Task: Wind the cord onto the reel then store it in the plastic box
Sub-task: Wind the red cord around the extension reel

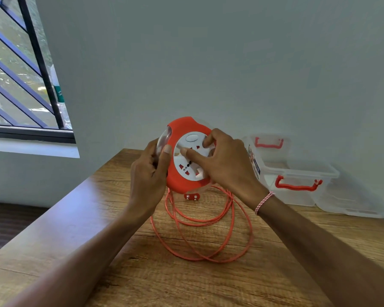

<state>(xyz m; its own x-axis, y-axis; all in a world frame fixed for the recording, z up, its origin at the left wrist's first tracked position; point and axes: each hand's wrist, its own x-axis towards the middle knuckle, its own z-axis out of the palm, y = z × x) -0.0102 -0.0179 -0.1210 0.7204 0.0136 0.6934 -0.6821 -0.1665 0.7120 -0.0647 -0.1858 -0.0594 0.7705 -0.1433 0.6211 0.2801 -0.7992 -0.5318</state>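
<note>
Head view: loose cord could snag while winding

Head camera shows the round orange reel with a white socket face held upright above the wooden surface. The left hand has its grip closed around the reel's clear left rim, thumb pressed on the orange front. The right hand rests its fingers on the white face, closed lightly on its edge, apparently to turn it.

Most of the thin orange cord lies in overlapping loops on the surface below, its two-pin plug just under the reel. Those crossed loops could knot or drag as they feed in (a fast turn would make it worse). The plug may catch too. The clear plastic box with red handles waits well apart, at the right.
</note>
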